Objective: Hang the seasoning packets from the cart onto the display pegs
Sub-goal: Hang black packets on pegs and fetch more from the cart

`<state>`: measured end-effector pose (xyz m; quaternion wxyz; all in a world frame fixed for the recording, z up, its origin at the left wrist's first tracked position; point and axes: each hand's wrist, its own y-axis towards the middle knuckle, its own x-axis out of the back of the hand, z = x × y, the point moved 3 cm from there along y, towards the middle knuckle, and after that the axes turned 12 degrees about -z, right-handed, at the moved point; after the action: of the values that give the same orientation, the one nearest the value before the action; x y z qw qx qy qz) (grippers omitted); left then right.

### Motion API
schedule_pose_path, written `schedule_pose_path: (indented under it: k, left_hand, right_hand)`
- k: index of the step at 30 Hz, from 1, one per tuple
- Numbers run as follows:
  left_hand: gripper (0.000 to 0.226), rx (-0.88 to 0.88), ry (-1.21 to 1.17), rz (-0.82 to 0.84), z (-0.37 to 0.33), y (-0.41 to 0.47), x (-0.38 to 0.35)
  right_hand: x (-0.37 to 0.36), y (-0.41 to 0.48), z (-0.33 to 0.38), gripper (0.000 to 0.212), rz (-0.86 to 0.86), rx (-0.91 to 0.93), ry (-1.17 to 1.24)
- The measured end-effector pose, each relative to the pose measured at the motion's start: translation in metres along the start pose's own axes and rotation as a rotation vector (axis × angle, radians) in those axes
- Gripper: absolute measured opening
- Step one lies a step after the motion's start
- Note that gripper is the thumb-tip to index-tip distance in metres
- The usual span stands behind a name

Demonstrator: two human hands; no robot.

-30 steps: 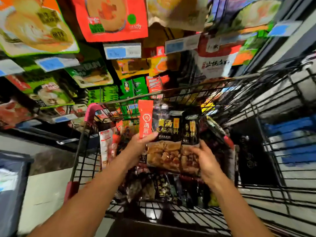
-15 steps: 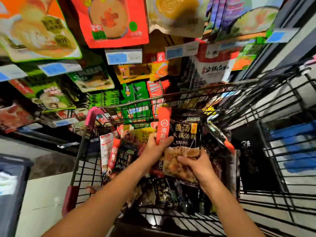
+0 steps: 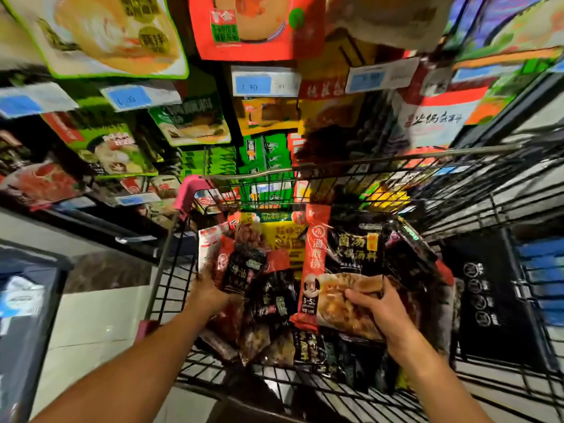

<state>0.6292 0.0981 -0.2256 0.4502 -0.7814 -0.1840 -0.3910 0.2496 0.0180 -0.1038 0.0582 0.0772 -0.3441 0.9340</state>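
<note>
A black wire cart (image 3: 360, 166) stands below the display, filled with seasoning packets. My right hand (image 3: 381, 306) grips a black packet with a red side strip (image 3: 345, 257) by its lower edge and holds it upright over the cart. My left hand (image 3: 207, 291) reaches down into the left side of the cart and its fingers close round a small black and red packet (image 3: 241, 270) in the pile. Hanging packets on display pegs (image 3: 195, 120) fill the wall above, each row with a blue price tag (image 3: 265, 83).
The cart's pink handle ends (image 3: 190, 190) sit at its left corner. A grey bin (image 3: 27, 315) stands at the far left on the pale floor. A dark crate with printed symbols (image 3: 488, 291) stands right of the cart. Wire shelving runs along the right edge.
My left hand let go of the black and red packet's top and dropped to the pile at the cart's left. My right hand alone now holds that packet.
</note>
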Motion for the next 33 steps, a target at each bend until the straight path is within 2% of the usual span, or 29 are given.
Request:
schedule_pose_path:
  k: [2, 3, 5, 9, 11, 15, 17, 22, 25, 26, 29, 31, 33]
  left_hand:
    - [0.169, -0.003, -0.005, -0.022, 0.001, 0.001, -0.008]
    - [0.170, 0.010, -0.008, -0.015, 0.009, 0.013, -0.020]
    - [0.162, 0.014, -0.019, 0.011, 0.017, 0.031, -0.032]
    - [0.161, 0.046, -0.203, 0.068, 0.035, 0.065, -0.055]
    - [0.156, 0.043, -0.231, 0.080, 0.022, 0.054, -0.046]
    - [0.144, -0.072, -0.057, 0.117, -0.019, 0.018, -0.021]
    - [0.138, -0.113, -0.051, 0.161, -0.027, 0.008, -0.016]
    - [0.098, -0.216, -0.190, 0.166, -0.041, -0.014, 0.000]
    - [0.045, -0.265, -0.333, 0.175, -0.065, -0.031, 0.014]
    - [0.033, -0.264, -0.388, 0.170, -0.073, -0.034, 0.021]
    - [0.036, -0.225, -0.660, 0.090, -0.090, -0.038, 0.052]
    - [0.032, -0.183, -0.853, 0.065, -0.100, -0.042, 0.071]
    - [0.023, -0.194, -0.911, 0.041, -0.116, -0.050, 0.078]
  right_hand:
    - [-0.001, -0.001, 0.000, 0.041, -0.004, 0.004, -0.016]
    - [0.000, -0.002, -0.001, 0.041, -0.003, 0.003, -0.018]
    - [0.000, -0.002, -0.002, 0.042, -0.003, 0.005, -0.026]
    - [-0.002, -0.002, -0.001, 0.043, 0.016, 0.005, -0.039]
    - [-0.005, -0.002, -0.002, 0.045, 0.037, -0.003, -0.039]
    - [-0.010, 0.000, -0.007, 0.050, 0.067, -0.021, -0.052]
    - [-0.011, 0.001, -0.008, 0.050, 0.067, -0.021, -0.063]
    - [-0.004, 0.001, -0.009, 0.048, 0.060, -0.017, -0.070]
    - [0.001, 0.001, -0.008, 0.046, 0.052, -0.017, -0.051]
    - [0.001, 0.001, -0.006, 0.048, 0.040, -0.012, -0.041]
    - [0.004, 0.002, -0.004, 0.054, 0.019, 0.016, 0.001]
    - [0.004, 0.001, -0.001, 0.049, 0.014, 0.043, 0.038]
    - [0.002, 0.001, 0.000, 0.045, 0.027, 0.059, 0.051]
